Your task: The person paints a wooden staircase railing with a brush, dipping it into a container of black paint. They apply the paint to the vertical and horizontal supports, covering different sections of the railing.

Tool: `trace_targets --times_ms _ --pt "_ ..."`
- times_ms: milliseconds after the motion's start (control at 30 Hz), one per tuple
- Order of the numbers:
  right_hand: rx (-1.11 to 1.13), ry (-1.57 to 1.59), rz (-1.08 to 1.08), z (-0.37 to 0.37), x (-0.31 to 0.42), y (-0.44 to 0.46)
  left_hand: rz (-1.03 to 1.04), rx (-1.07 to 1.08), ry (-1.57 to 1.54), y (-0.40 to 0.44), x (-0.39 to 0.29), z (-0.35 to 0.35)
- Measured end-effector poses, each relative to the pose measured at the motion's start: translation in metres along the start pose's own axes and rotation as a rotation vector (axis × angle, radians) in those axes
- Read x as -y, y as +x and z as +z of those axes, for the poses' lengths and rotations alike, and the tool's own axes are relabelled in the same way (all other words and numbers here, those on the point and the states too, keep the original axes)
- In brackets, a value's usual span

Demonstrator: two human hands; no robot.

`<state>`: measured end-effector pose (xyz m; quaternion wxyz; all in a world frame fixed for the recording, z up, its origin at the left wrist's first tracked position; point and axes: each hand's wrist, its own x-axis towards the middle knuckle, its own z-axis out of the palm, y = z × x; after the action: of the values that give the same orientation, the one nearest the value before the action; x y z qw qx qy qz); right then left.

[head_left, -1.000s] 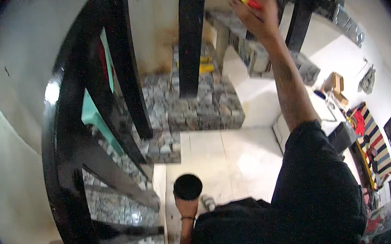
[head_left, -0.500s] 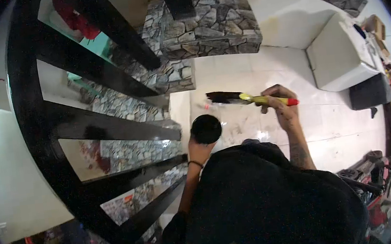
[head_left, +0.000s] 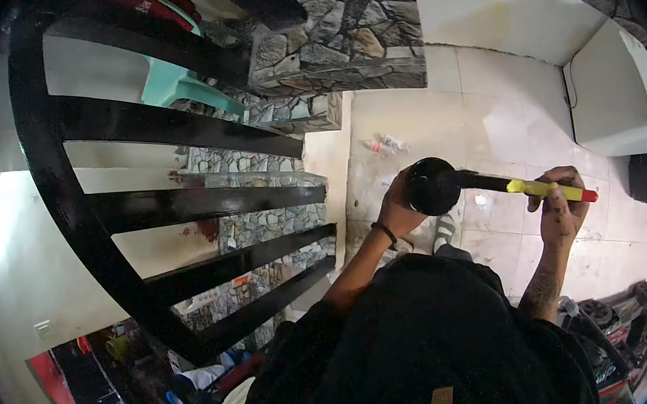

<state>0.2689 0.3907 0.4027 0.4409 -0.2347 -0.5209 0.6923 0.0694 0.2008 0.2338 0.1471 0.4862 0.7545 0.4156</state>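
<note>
My left hand (head_left: 400,208) is closed around a round container of black paint (head_left: 432,187), its dark open top facing up. In my right hand (head_left: 561,199) is a paintbrush (head_left: 549,190) with a yellow handle and a red end, gripped between thumb and fingers. The brush's black, paint-coated bristles point left and meet the container's right rim; whether the tip lies inside or on the edge I cannot tell. To the left rises a black railing (head_left: 204,201) with wide slats, glossy as if wet. Both hands are apart from it.
Stone-clad steps (head_left: 344,32) stand ahead. A white box-shaped appliance (head_left: 614,93) is at the right, and dark wheeled gear (head_left: 609,329) lies low right. A crumpled clear plastic piece (head_left: 386,144) lies on the tiled floor (head_left: 479,96). Behind the railing is a green plastic chair (head_left: 187,90).
The view has turned. My left hand with the container has shifted right, and the brush, earlier held apart above it, now has its bristles at the container's rim.
</note>
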Motion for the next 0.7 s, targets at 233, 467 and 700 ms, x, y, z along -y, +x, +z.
trace_targets --times_ms 233,467,700 --pt "-0.023 -0.086 -0.016 -0.05 0.01 0.018 -0.151 0.026 -0.184 0.008 -0.037 0.04" --pt "0.073 -0.031 -0.04 -0.087 -0.021 0.023 -0.076 0.039 -0.077 -0.007 -0.017 0.065" --pt "0.212 -0.101 0.055 -0.066 -0.008 0.026 -0.015 0.105 0.039 -0.012 -0.006 0.059"
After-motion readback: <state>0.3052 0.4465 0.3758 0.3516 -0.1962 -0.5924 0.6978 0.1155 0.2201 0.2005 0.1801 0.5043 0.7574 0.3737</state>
